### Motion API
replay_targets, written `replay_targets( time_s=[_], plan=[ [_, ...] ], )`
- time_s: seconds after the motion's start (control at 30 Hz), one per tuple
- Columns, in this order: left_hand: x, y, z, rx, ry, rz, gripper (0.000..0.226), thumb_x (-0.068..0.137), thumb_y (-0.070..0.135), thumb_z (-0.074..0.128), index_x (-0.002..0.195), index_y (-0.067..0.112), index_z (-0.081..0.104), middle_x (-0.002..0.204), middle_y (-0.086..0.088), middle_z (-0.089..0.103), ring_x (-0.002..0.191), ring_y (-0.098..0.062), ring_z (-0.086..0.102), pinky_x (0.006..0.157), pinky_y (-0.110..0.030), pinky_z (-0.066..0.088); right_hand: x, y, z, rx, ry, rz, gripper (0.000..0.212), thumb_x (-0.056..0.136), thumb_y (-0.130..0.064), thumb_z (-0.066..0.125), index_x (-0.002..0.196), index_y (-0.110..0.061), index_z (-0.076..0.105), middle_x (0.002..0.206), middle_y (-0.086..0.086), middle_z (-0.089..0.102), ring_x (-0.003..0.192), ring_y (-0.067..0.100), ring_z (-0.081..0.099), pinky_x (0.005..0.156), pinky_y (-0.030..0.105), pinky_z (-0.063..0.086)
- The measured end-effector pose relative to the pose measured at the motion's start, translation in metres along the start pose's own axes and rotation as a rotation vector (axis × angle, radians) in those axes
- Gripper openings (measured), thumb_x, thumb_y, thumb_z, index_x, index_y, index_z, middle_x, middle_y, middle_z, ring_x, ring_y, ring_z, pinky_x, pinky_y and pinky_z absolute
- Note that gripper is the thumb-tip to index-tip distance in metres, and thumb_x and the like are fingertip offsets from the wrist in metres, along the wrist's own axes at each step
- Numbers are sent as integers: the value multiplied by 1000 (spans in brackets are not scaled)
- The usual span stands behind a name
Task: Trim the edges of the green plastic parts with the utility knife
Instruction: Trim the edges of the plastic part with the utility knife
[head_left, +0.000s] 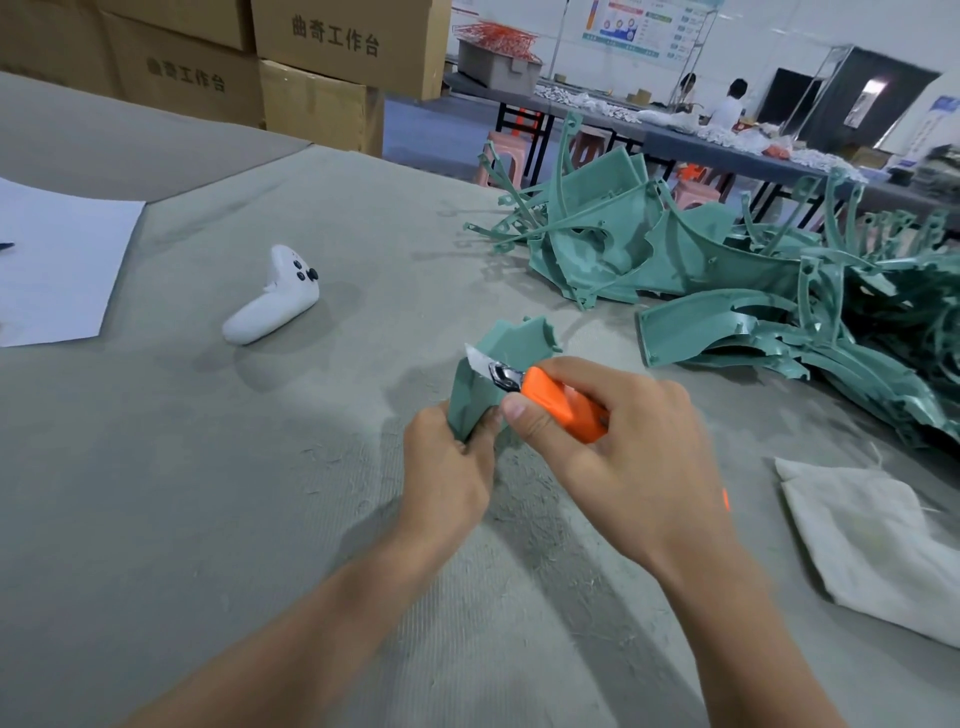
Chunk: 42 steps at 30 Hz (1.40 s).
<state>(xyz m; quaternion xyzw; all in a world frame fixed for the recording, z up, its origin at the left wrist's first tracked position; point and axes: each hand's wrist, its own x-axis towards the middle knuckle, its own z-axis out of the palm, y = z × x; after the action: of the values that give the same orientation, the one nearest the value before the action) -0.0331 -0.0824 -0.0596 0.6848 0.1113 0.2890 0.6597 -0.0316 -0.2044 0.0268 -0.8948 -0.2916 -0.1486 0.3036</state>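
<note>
My left hand grips the lower end of a small green plastic part, which stands tilted above the grey table cover. My right hand holds an orange utility knife with its blade out. The blade tip lies against the upper left edge of the part. My right thumb presses near the part's lower edge. A large heap of green plastic parts lies on the table to the right and behind.
A white game-style controller lies to the left, with a white paper sheet beyond it. A beige cloth bag sits at the right. Fine green shavings cover the table near my hands. Cardboard boxes stand behind; two people work at far tables.
</note>
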Motion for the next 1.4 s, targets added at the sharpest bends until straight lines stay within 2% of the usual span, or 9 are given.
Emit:
replay_targets(
  time_s=[0.13,0.23,0.4,0.67,0.87,1.0,1.1,1.2,1.4],
  plan=[
    [1,-5,2,33,19,1,44,92,5,60,55,20,41,38,12,38,33,-1,32,36,-13,24,5,3,-3,-58,35,35,40,86,-65,50,95,-31,69,58,-6,56,60,18,53,58,35,43],
    [2,-4,3,40,34,-8,43,91,7,62,55,21,44,36,14,39,31,0,34,36,-10,23,8,7,-7,-64,52,50,34,90,-60,56,96,-30,70,61,-4,58,63,22,54,61,37,46],
    [-1,-2,0,13,-11,26,48,91,-1,55,53,24,38,40,13,36,35,0,31,37,-11,24,-4,2,-4,-61,58,-40,38,84,-62,53,84,-27,66,53,-4,50,51,14,46,51,32,40],
    [-3,0,-1,36,-18,49,46,90,-3,53,54,22,38,44,14,34,39,-1,32,40,-14,25,-4,1,-11,-51,-13,-68,37,84,-62,52,86,-28,67,56,-3,53,52,13,46,51,34,40],
    [-2,-2,2,45,4,32,50,92,3,59,53,26,38,36,14,37,31,0,34,37,-8,23,3,7,-12,-39,8,-4,39,82,-64,50,85,-29,67,57,-4,57,55,13,51,54,35,43],
    [0,-5,4,68,36,12,49,91,5,62,52,26,40,35,16,38,31,1,34,35,-8,23,10,10,-12,-67,28,21,39,80,-65,50,81,-29,65,55,-4,53,55,13,48,51,30,35],
    [1,-8,4,80,49,17,44,91,6,63,53,22,46,39,16,40,34,1,35,37,-8,25,14,10,-12,-107,48,47,40,82,-65,49,84,-29,67,56,-5,56,58,14,51,53,31,39],
    [1,-8,4,83,34,16,30,91,9,63,63,8,55,52,7,46,43,-2,36,41,-15,28,14,13,-14,-117,110,56,34,90,-59,56,89,-27,69,60,-3,60,61,20,55,58,36,46],
    [-2,-4,0,76,-13,80,48,93,2,57,54,23,36,42,14,35,37,0,31,39,-10,22,1,4,-10,-30,-2,-57,38,83,-61,53,84,-26,67,56,-2,56,53,14,48,50,33,39]
  ],
)
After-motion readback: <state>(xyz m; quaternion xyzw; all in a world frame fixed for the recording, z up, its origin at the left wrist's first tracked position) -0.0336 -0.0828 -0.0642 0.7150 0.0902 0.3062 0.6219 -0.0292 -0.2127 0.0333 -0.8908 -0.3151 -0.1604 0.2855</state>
